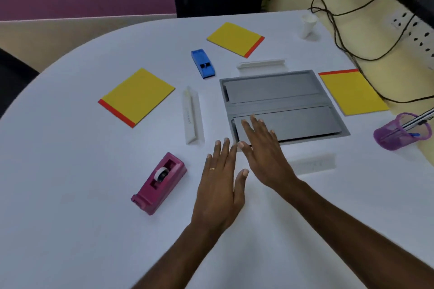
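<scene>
My left hand (220, 185) is stretched out flat over the white table (70, 171), fingers straight, a ring on one finger, holding nothing. My right hand (263, 148) is also flat with spread fingers, its fingertips over the near left corner of the grey cable box (293, 91) set into the table. A magenta tape dispenser (159, 183) sits just left of my left hand. Whether either hand touches the surface I cannot tell.
Three yellow notepads with red edges lie around: left (138, 96), far (234, 38), right (352, 91). A blue stapler (203, 63), white name plates (192, 115) (261, 63) (312, 163), a purple pen holder (399, 131), a paper cup (308, 24) and black cables (340, 37) are also here.
</scene>
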### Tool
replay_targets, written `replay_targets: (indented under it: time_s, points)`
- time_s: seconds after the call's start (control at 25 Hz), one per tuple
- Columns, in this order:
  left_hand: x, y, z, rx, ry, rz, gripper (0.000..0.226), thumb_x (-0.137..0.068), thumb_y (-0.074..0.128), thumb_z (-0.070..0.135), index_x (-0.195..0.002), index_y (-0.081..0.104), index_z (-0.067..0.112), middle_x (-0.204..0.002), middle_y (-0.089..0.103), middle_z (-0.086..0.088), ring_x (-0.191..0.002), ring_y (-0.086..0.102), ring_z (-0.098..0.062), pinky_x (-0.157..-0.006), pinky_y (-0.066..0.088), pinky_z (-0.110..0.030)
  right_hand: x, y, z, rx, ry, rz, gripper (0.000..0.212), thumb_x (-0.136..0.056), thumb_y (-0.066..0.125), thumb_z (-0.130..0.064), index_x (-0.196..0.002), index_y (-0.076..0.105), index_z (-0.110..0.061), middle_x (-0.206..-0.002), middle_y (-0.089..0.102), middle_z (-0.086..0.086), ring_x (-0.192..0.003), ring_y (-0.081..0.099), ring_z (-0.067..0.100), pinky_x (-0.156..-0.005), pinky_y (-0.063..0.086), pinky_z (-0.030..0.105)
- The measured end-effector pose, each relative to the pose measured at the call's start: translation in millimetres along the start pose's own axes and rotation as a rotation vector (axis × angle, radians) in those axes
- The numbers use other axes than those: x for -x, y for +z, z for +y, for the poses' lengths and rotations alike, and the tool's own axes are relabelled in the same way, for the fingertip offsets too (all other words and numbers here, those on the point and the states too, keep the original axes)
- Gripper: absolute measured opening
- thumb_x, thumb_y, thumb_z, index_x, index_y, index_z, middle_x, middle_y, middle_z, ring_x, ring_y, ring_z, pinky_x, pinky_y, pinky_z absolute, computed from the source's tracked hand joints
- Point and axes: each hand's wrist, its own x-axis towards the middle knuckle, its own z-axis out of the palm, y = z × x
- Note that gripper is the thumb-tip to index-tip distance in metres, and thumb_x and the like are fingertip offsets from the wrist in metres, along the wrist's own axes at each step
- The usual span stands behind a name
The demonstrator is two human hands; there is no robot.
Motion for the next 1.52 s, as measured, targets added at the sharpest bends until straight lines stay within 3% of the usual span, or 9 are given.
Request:
replay_targets:
  time_s: [0.12, 0.32, 0.44, 0.6, 0.84, 1.04, 1.12, 1.36, 1.52]
  points:
    - [44, -24, -29, 0.036, -0.156, 0.067, 0.072, -0.098, 0.028, 0.067, -0.159, 0.002, 0.039, -0.167, -0.008, 0.019, -0.154, -0.012, 0.0, -0.129, 0.009, -0.039, 4, 28, -42, -0.095, -0.103, -0.056, 0.066, -0.1, 0.024, -0.055, -0.158, 0.004, -0.032, -0.168, -0.007, -0.008, -0.155, -0.007, 0.012, -0.126, -0.001, 0.039]
    - [83, -64, -96, 0.124, -0.28, 0.232, 0.073, -0.097, 0.05, 0.057, -0.158, 0.021, 0.032, -0.167, 0.017, 0.016, -0.154, 0.011, -0.001, -0.123, 0.028, -0.039, 13, 70, -95, -0.292, -0.224, -0.131, 0.067, -0.102, 0.037, -0.05, -0.159, 0.01, -0.028, -0.168, 0.004, -0.011, -0.155, 0.003, 0.005, -0.123, 0.008, 0.026]
    - [93, -73, -135, 0.202, -0.346, 0.23, 0.08, -0.09, 0.06, 0.056, -0.157, 0.022, 0.034, -0.164, 0.023, 0.018, -0.148, 0.018, 0.004, -0.116, 0.028, -0.025, 16, 86, -114, -0.378, -0.157, -0.193, 0.07, -0.101, 0.045, -0.045, -0.159, 0.01, -0.027, -0.168, 0.007, -0.012, -0.154, 0.008, 0.005, -0.12, 0.011, 0.021]
    - [96, -75, -181, 0.264, -0.356, 0.122, 0.086, -0.084, 0.069, 0.06, -0.156, 0.024, 0.04, -0.159, 0.029, 0.024, -0.137, 0.027, 0.013, -0.111, 0.029, -0.023, 23, 107, -135, -0.511, 0.023, -0.175, 0.073, -0.098, 0.058, -0.034, -0.158, 0.018, -0.02, -0.165, 0.022, -0.003, -0.152, 0.022, 0.012, -0.116, 0.017, 0.018]
    - [82, -69, -216, 0.298, -0.316, 0.02, 0.093, -0.071, 0.084, 0.056, -0.149, 0.04, 0.032, -0.144, 0.054, 0.018, -0.128, 0.052, 0.003, -0.107, 0.043, -0.023, 23, 119, -140, -0.659, 0.168, -0.07, 0.075, -0.09, 0.072, -0.016, -0.153, 0.032, -0.015, -0.155, 0.039, 0.002, -0.144, 0.038, 0.016, -0.119, 0.037, 0.036]
    - [84, -69, -216, 0.307, -0.309, 0.112, 0.072, -0.07, 0.084, 0.06, -0.134, 0.052, 0.047, -0.12, 0.057, 0.045, -0.114, 0.054, 0.019, -0.089, 0.038, 0.005, 17, 120, -134, -0.715, 0.221, -0.044, 0.062, -0.091, 0.064, 0.005, -0.146, 0.044, -0.016, -0.144, 0.05, -0.001, -0.135, 0.049, 0.012, -0.115, 0.043, 0.035]
    - [85, -64, -209, 0.336, -0.32, 0.144, 0.075, -0.071, 0.084, 0.058, -0.137, 0.052, 0.043, -0.121, 0.059, 0.041, -0.115, 0.055, 0.016, -0.09, 0.038, 0.005, 17, 115, -130, -0.738, 0.231, -0.032, 0.061, -0.092, 0.059, 0.009, -0.145, 0.047, -0.017, -0.141, 0.052, -0.004, -0.132, 0.05, 0.008, -0.113, 0.044, 0.03]
    - [72, -52, -167, 0.411, -0.235, 0.166, 0.072, -0.071, 0.087, 0.048, -0.136, 0.056, 0.041, -0.125, 0.065, 0.029, -0.117, 0.059, 0.006, -0.098, 0.047, -0.015, 33, 74, -105, -0.804, 0.234, 0.065, 0.059, -0.09, 0.067, 0.001, -0.142, 0.049, -0.02, -0.134, 0.054, -0.009, -0.125, 0.054, 0.003, -0.098, 0.045, 0.008]
    - [47, -44, -121, 0.466, -0.121, 0.1, 0.07, -0.069, 0.087, 0.05, -0.133, 0.06, 0.039, -0.122, 0.066, 0.03, -0.117, 0.061, 0.004, -0.096, 0.046, -0.004, 52, 34, -69, -0.815, 0.246, 0.17, 0.059, -0.09, 0.069, -0.003, -0.144, 0.047, -0.016, -0.137, 0.053, -0.003, -0.127, 0.054, 0.005, -0.1, 0.045, 0.01]
